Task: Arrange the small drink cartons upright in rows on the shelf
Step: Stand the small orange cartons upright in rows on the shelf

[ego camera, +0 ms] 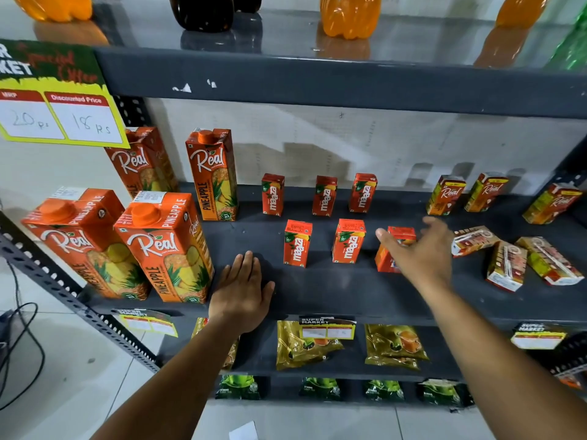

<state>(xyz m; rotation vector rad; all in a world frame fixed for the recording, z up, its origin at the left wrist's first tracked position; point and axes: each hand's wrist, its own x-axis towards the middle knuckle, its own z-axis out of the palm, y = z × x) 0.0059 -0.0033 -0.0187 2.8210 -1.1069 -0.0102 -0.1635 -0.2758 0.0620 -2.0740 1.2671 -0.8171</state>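
Observation:
Three small red Maaza cartons stand upright in a back row [324, 195] on the dark shelf [330, 284]. In front of them stand two more [297, 242], [348, 240]. A third front carton [398, 235] stands to their right, partly hidden by my right hand [419, 249], whose fingers are spread across it. My left hand [241, 287] lies flat on the shelf near its front edge, holding nothing. At the right, small Real cartons stand upright [444, 195], [485, 192], [551, 203], and three more lie on their sides [475, 241], [506, 266], [549, 260].
Tall Real pineapple cartons [165, 246] fill the shelf's left end. A price card [60, 119] hangs from the shelf above, which carries bottles [349, 14]. Gold pouches [305, 344] and green packets [320, 389] lie on lower shelves. Cables [19, 344] trail on the floor at left.

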